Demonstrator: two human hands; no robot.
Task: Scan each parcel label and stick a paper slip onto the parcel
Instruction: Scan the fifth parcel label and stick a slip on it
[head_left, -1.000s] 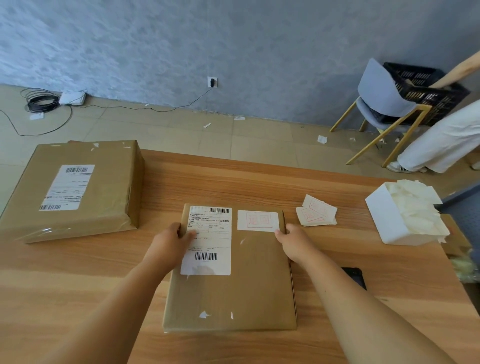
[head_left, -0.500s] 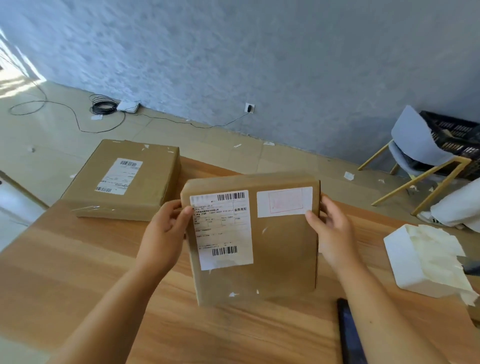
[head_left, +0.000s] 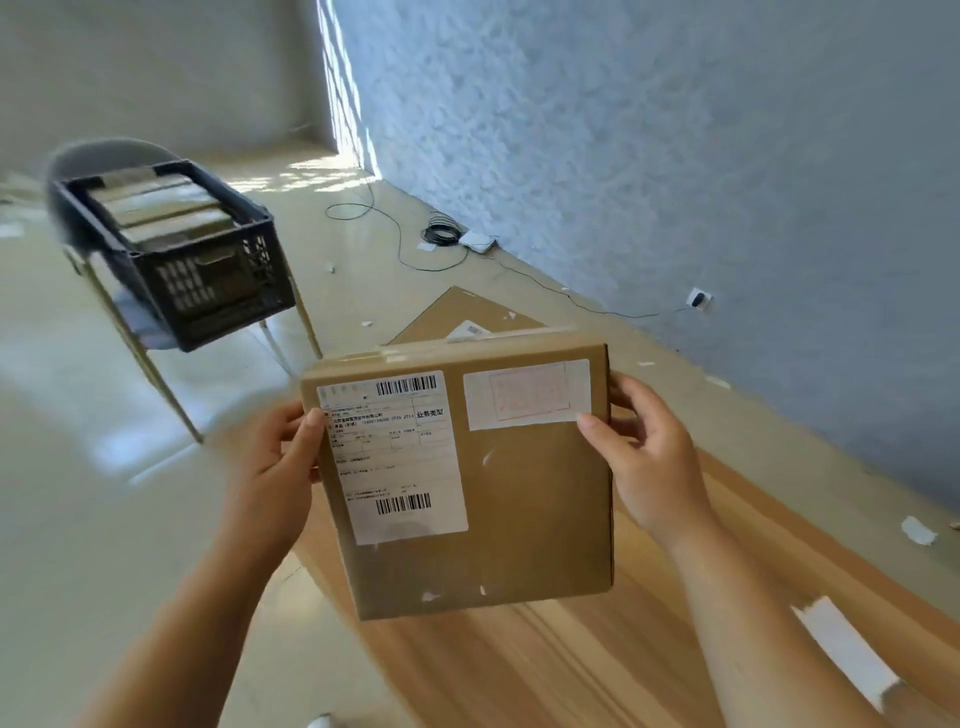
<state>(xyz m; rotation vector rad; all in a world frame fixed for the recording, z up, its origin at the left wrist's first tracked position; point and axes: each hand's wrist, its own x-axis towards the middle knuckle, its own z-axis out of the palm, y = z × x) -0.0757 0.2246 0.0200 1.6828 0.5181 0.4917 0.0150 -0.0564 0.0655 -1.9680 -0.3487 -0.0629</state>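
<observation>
- Because the cardboard parcel (head_left: 519, 519) is held in the air above the tabletop (head_left: 545, 670) by its side edges alone, it could tilt and drop if either grip slackens.
- Head view: the left hand (head_left: 275, 467) grasps the parcel's nine o'clock edge, thumb on the shipping label (head_left: 395, 457).
- The right hand (head_left: 649, 457) grasps the three o'clock edge, thumb touching the paper slip (head_left: 527, 395).

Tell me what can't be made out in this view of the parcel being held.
Head view:
- Second parcel: mostly hidden behind the held parcel.
- Paper slip: red print too faint to read.
- Black crate: contents blurred.
- Left hand and right hand: fingers mostly hidden behind the held parcel.
</observation>
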